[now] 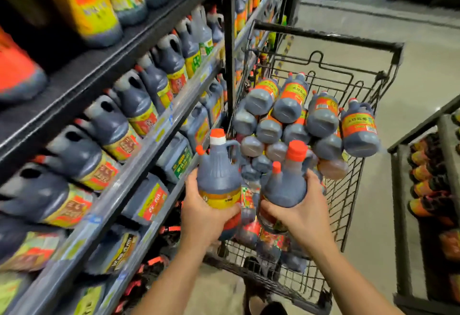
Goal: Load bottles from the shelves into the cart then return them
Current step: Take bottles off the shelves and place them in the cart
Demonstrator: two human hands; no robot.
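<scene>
Store aisle, grey concrete floor (pixel 423 70). Left: dark metal shelves (pixel 139 138), stocked with rows of dark handled jugs (pixel 129 105) bearing yellow and red labels. Centre: black wire cart (pixel 328 39), just beside the shelves, holding heaped bottles (pixel 291 108) lying on their sides, bases toward the camera. Near end of cart: left hand (pixel 202 215), fingers (pixel 230 209) curled round the upright left bottle (pixel 219 172), orange cap; right hand (pixel 301 212), fingers (pixel 271 209) wrapped round the upright right bottle (pixel 286 186), orange cap. Right edge: a second rack (pixel 398 190) of orange-labelled bottles
</scene>
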